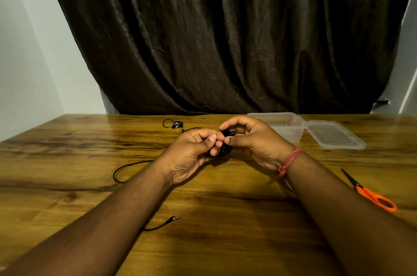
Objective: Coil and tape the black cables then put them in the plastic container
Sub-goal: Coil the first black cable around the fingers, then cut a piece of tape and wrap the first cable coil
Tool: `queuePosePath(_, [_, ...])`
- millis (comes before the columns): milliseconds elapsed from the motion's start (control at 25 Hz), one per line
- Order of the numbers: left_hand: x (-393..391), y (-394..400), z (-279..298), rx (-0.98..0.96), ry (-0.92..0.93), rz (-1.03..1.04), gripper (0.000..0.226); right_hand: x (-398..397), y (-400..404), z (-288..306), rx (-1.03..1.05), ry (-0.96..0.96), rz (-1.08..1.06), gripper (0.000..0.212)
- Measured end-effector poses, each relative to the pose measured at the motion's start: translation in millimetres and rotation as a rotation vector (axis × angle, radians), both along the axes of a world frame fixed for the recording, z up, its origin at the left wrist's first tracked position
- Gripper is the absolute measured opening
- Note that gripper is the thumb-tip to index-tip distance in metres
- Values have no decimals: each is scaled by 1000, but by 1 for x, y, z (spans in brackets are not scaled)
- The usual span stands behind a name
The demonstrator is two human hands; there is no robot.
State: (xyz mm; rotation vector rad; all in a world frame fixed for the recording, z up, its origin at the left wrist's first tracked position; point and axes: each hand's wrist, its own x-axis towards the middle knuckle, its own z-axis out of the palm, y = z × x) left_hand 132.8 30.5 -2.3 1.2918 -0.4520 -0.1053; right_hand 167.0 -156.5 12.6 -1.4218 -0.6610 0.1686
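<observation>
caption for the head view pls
Both hands coil a black cable above the table, open container behind.

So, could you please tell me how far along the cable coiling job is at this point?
Nothing looks finished: the plastic container holds no cable that I can see, its lid lying beside it. In hand: the left hand and right hand grip a partly coiled black cable, its tail trailing across the table. Left: taping, the second cable, boxing.

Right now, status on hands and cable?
Both hands, left and right, grip the cable coil. Loose cable tail trails on table. Container open, nothing blocking.
</observation>
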Motion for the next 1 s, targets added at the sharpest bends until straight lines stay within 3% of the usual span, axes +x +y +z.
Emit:
queuePosePath(160, [1, -3, 1, -33, 54, 79, 17, 7, -18, 13, -121, 46, 38, 53])
queuePosePath(320, [-2, -7, 4, -41, 103, 100, 21, 12, -39, 23, -131, 21, -284, 36])
queuePosePath(480, [-4, -6, 5, -62, 189, 71, 25, 7, -55, 33, -513, -239, -629, 22])
queuePosePath(560, [-7, -5, 6, -85, 224, 51, 26, -8, -62, 38, -654, -377, -704, 15])
queuePosePath(680, [-9, -8, 7, -114, 240, 35, 28, -46, -84, 37, -1029, -400, -607, 6])
queuePosePath(840, [-9, -16, 7, -65, 172, 91, 20, -89, -119, 29, -1533, -172, -342, 17])
queuePosePath(920, [-8, -17, 5, 10, 140, 107, 19, -93, -121, 25, -1597, -195, -318, 15])
queuePosePath(1000, [-8, -17, 1, 131, 92, 141, 20, -87, -111, 20, -1533, -269, -328, 9])
